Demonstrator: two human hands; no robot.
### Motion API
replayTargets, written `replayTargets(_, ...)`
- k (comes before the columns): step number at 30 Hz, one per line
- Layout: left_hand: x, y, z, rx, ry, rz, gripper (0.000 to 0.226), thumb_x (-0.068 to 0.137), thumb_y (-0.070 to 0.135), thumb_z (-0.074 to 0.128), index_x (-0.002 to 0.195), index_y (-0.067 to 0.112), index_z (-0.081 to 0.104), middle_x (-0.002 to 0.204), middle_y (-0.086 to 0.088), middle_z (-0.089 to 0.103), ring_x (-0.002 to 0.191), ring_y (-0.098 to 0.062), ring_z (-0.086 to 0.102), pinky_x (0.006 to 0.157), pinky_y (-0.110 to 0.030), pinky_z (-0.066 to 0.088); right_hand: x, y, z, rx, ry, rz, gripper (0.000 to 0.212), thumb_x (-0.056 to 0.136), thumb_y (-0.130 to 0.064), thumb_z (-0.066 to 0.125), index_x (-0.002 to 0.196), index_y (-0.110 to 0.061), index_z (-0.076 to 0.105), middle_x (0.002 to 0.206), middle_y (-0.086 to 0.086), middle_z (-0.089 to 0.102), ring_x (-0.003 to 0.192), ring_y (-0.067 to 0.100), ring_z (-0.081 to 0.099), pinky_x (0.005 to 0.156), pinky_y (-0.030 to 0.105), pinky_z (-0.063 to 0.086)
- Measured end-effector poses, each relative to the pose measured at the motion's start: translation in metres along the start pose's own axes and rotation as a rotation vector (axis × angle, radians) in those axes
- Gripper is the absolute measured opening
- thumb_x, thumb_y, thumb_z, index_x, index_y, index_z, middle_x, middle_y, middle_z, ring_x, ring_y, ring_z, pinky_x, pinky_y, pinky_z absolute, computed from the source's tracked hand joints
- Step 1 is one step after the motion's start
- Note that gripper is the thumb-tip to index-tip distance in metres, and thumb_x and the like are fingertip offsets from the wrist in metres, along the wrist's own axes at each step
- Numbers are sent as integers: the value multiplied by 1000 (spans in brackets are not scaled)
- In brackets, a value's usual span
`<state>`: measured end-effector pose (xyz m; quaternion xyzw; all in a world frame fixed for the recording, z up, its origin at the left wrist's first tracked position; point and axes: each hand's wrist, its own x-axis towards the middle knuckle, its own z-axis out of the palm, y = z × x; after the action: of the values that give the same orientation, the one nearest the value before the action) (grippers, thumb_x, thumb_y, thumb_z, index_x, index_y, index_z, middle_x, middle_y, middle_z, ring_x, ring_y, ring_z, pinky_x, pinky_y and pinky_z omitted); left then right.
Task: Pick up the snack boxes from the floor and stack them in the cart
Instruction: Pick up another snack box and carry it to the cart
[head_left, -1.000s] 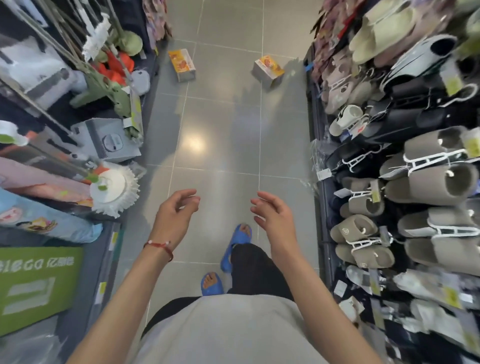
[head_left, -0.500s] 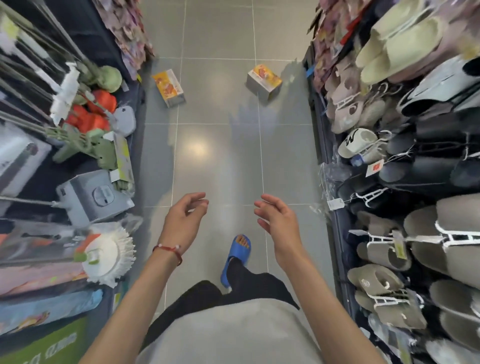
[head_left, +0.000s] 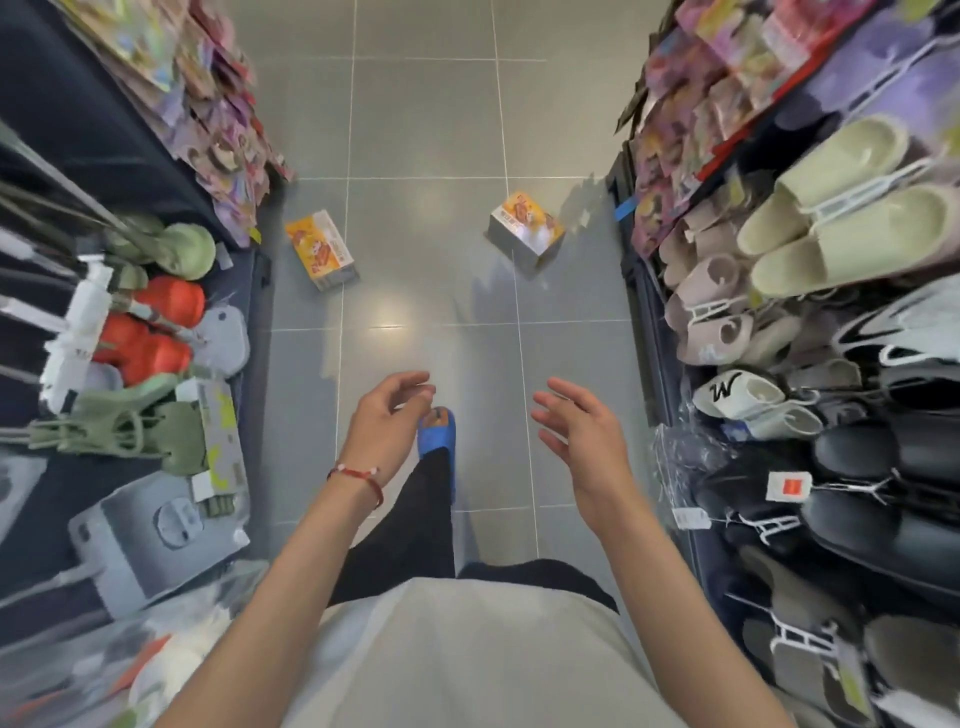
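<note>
Left hand (head_left: 387, 423) lower centre, fingers loosely curled, holding nothing; red cord bracelet (head_left: 358, 475) at wrist. Right hand (head_left: 582, 434) beside it, fingers spread, empty. Grey tile floor (head_left: 431, 119) forms narrow aisle up frame, hemmed by mop rack (head_left: 130, 332) at left, slipper rack (head_left: 810, 322) at right. Two orange-yellow snack boxes lying tilted on floor, well ahead of hands: left box (head_left: 322, 249) near left rack, right box (head_left: 525, 228) near right rack. Blue slipper (head_left: 439, 434) below left hand.

We are in a shop aisle with a grey tiled floor (head_left: 431, 130). On the right, racks hold slippers (head_left: 852, 228) on hangers with price tags (head_left: 788, 486); on the left, shelves carry mops (head_left: 156, 338) and packaged goods (head_left: 208, 130).
</note>
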<state>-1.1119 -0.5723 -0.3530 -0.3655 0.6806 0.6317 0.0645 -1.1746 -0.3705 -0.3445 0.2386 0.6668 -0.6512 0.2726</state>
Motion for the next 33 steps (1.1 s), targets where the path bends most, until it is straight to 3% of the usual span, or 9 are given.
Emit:
replayTargets(5,104,77,-7,54,-50,14,21,98,14,57,117,19,65,112,-2,71,99,-14,66,85,-25,48,68,-74,41,95,63,34,26,105,-14,55,129,-16,64,120,5,73,112,20,70,100,35,54)
replayTargets(10,203,142,-1,158,-140,32,19,99,20,58,115,26,66,114,2,71,108,-17,65,96,-35,50,140,-133,75,180,131,78,24,103,-15,58,126,-18,66,121,5,74,112,19,70,98,33,54)
replayTargets(14,270,188,20,163,-176,8,19,98,16,58,114,23,66,112,1,72,107,-21,67,90,-30,48,194,-179,87,229,172,112,22,103,-13,57,123,-17,65,123,8,73,106,19,69,93,32,53)
replayTargets(20,374,243,65,231,-195,-30,20,100,21,56,118,24,64,120,-2,68,112,-21,63,104,-41,48,296,-249,90,261,185,168,15,101,-12,60,108,-23,69,122,10,74,107,21,70,106,39,51)
replayTargets(24,435,285,93,259,-179,-107,23,100,22,56,121,22,65,125,-2,66,115,-18,61,107,-42,47,367,-297,85,224,166,232,25,101,-15,62,126,-16,67,123,9,73,106,19,71,101,35,55)
replayTargets(29,510,329,127,237,-165,-159,23,98,18,58,119,20,66,119,-2,69,111,-18,63,103,-39,48,444,-350,85,179,176,283,26,102,-13,59,127,-11,65,122,11,73,107,23,69,106,41,53)
replayTargets(33,568,344,147,217,-198,-236,22,97,14,58,117,17,66,110,-2,70,101,-17,63,89,-30,49,498,-377,92,182,220,322,20,102,-8,55,120,-12,64,110,7,70,97,20,65,99,38,52)
